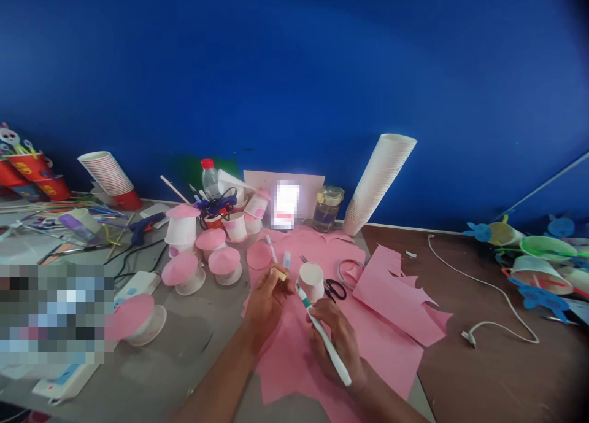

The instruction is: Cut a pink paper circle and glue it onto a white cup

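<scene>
Between the fingertips of my left hand (269,297) is a small pale-yellow piece (278,274) whose kind I cannot make out. My right hand (335,336) is closed around a white marker pen (329,343) with a teal band, its tip pointing up and left toward my left hand. Just beyond the pen tip stands a white paper cup (311,279) on pink paper (294,374). To the cup's right lie black-handled scissors (337,289), their blades partly hidden by the cup. A ring like a tape roll (340,269) rests on the paper there.
Several paper cups with pink tops (181,269) stand on the left. A tall leaning cup stack (380,183), a glass jar (327,208) and a bright blurred phone (286,205) line the back. A white cable (488,288) and decorated cups (534,269) lie right; a glue gun (145,226) lies left.
</scene>
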`<state>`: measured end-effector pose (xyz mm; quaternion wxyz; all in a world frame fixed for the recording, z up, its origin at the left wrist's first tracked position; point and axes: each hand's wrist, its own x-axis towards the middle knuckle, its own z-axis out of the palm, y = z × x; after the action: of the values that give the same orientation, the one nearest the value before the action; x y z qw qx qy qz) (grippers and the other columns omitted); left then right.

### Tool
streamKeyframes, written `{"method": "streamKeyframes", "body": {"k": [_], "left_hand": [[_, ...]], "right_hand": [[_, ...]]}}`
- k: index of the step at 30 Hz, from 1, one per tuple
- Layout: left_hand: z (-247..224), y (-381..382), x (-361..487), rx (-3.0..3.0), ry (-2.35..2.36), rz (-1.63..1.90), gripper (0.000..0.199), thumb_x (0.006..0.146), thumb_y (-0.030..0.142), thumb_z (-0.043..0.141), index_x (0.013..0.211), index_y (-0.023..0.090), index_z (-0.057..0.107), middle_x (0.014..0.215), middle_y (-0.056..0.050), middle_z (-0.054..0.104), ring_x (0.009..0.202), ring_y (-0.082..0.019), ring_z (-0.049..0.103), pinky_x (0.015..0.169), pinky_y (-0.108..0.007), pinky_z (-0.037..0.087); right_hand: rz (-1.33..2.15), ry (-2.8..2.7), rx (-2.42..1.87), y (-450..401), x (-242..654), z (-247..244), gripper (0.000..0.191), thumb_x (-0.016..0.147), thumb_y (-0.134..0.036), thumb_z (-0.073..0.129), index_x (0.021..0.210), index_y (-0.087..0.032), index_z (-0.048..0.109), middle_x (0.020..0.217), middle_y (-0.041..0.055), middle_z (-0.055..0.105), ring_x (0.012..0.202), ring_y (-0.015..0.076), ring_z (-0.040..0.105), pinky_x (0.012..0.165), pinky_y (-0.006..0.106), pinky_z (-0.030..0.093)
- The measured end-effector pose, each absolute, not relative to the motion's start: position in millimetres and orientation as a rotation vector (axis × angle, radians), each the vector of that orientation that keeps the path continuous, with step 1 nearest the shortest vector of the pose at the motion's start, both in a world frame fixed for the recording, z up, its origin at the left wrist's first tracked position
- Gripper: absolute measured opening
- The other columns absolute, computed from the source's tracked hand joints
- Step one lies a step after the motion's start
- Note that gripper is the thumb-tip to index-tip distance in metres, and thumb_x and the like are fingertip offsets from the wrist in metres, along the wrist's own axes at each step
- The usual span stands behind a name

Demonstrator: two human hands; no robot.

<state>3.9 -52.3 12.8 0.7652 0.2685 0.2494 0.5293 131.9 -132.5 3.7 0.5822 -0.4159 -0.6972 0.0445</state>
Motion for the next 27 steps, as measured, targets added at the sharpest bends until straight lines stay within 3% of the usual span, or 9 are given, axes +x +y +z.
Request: {"method": "streamKeyframes", "body": {"k": [2, 5, 11, 18, 27], "left_hand": [[14, -53, 4, 0.583, 0.538, 1.155, 0.019, 0.077, 0.035, 0.069, 0.083, 0.019, 0.06, 0.084, 0.0, 0.06, 0.067, -0.01, 0.056, 0.07, -0.027, 0.045], [13, -53, 3, 0.656, 0.574, 1.151, 0.018, 0.078, 0.036, 0.067, 0.084, 0.02, 0.06, 0.072, 0.003, 0.054, 0.059, -0.007, 0.048, 0.067, -0.025, 0.043], [10, -59, 1, 1.089, 0.852, 1.092, 0.009, 0.08, 0.029, 0.06, 0.083, 0.02, 0.059, 0.063, 0.005, 0.045, 0.061, -0.011, 0.042, 0.063, -0.023, 0.036], [14, -65, 3, 1.556, 0.896, 1.128, 0.011, 0.077, 0.014, 0.051, 0.075, 0.02, 0.06, 0.077, -0.001, 0.053, 0.069, -0.015, 0.047, 0.065, -0.025, 0.035], [8, -67, 6, 1.765, 0.852, 1.077, 0.02, 0.078, 0.007, 0.047, 0.078, 0.021, 0.06, 0.077, -0.002, 0.056, 0.07, -0.017, 0.05, 0.064, -0.026, 0.035]], "right_hand": [[0.089, -1.579, -0.991, -133, 134, 5, 0.034, 0.082, -0.012, 0.05, 0.114, -0.025, 0.051, 0.084, 0.0058, 0.063, 0.078, 0.0211, 0.061, 0.067, 0.037, 0.052], [0.108, -1.511, -1.04, -133, 137, 8, 0.035, 0.083, -0.01, 0.051, 0.115, -0.026, 0.053, 0.091, 0.0076, 0.063, 0.083, 0.0221, 0.062, 0.066, 0.036, 0.052], [0.368, -1.316, -1.088, -136, 136, 7, 0.021, 0.087, -0.017, 0.052, 0.106, -0.025, 0.058, 0.08, 0.0033, 0.061, 0.065, 0.0156, 0.059, 0.055, 0.028, 0.051], [0.658, -1.068, -1.029, -134, 136, 6, 0.015, 0.09, -0.032, 0.05, 0.097, -0.02, 0.058, 0.065, -0.0011, 0.055, 0.051, 0.0108, 0.049, 0.046, 0.024, 0.045], [0.658, -1.164, -1.017, -133, 137, 7, 0.012, 0.092, -0.029, 0.048, 0.094, -0.02, 0.057, 0.069, -0.0002, 0.056, 0.052, 0.0101, 0.049, 0.046, 0.022, 0.044]]}}
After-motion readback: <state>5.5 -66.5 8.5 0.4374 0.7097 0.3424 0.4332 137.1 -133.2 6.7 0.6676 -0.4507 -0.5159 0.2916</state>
